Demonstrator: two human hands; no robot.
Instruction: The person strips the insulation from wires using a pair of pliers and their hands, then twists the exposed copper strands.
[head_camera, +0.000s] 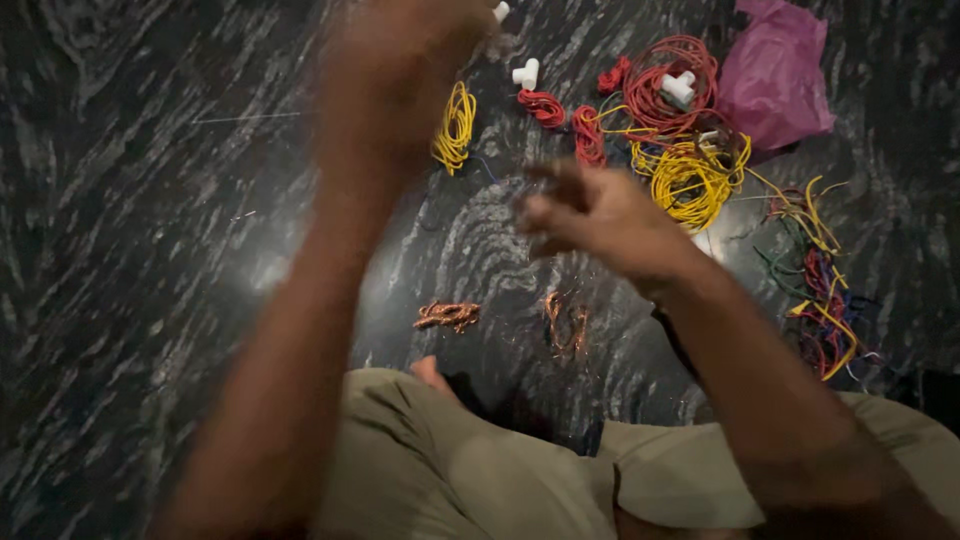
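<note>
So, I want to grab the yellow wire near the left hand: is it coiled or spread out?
Coiled: the yellow wire lies in a tight looped bundle on the floor, beside the blurred left hand.

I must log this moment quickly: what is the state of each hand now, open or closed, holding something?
Left hand: raised and blurred; cannot be told.
Right hand: fingers partly curled; nothing clearly held, cannot be told.
</note>
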